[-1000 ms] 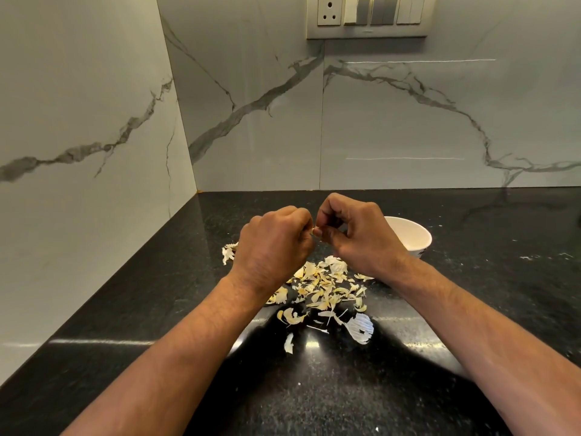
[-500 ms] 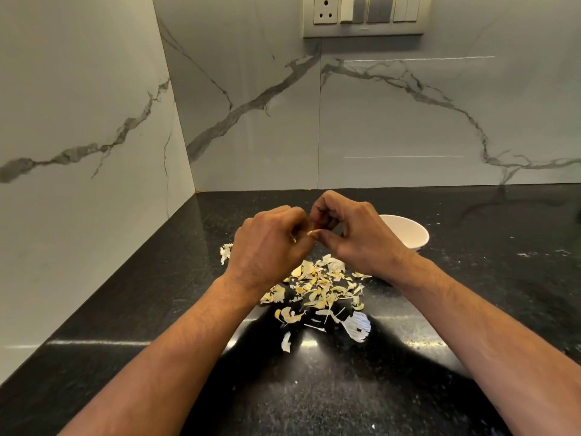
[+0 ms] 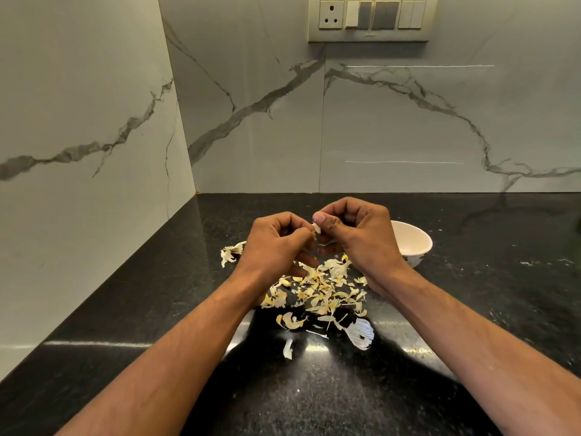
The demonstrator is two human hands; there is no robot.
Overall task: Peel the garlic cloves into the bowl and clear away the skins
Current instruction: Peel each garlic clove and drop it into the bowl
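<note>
Both my hands are raised above a pile of garlic skins (image 3: 320, 291) on the black counter (image 3: 471, 309). My right hand (image 3: 355, 234) pinches a small pale garlic clove (image 3: 317, 228) between thumb and forefinger. My left hand (image 3: 273, 243) has its fingers curled, with the fingertips at the same clove. A white bowl (image 3: 415, 243) stands on the counter just behind my right hand; its inside is hidden from view.
A larger papery husk (image 3: 231, 252) lies to the left of my left hand. A big white skin piece (image 3: 361, 336) and a stray scrap (image 3: 287, 349) lie nearer to me. Marble walls close off the back and left; a switch panel (image 3: 371, 18) is above.
My hands have drawn slightly apart. The right thumb has turned up, and the pale clove now shows between the fingertips. The bowl and skins have not moved.
</note>
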